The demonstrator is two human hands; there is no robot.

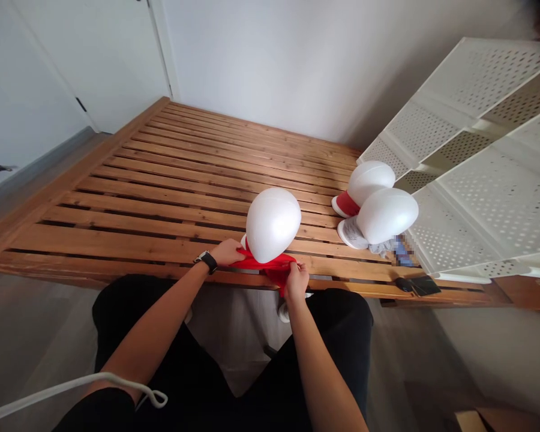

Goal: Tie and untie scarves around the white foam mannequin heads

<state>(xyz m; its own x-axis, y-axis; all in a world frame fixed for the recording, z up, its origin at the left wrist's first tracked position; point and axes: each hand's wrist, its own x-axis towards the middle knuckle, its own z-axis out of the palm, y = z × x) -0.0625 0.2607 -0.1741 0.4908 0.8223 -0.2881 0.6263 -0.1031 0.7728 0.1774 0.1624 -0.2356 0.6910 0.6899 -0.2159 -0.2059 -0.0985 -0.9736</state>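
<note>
A white foam mannequin head (pixel 272 223) stands at the near edge of a wooden slatted bed frame (pixel 162 180). A red cloth (pixel 270 267) is wrapped round its neck. My left hand (pixel 227 252), with a black watch on the wrist, grips the cloth on the left side. My right hand (pixel 297 282) pinches the cloth on the right side, where a red end hangs down. Both hands are closed on the fabric.
Two more white foam heads (pixel 371 180) (pixel 387 215) lie on the slats at the right, one with a red neck band. A white perforated shelf unit (pixel 477 156) leans at the right. Small dark items (pixel 416 285) lie near the frame's edge. A white cord (pixel 72 387) crosses my lap.
</note>
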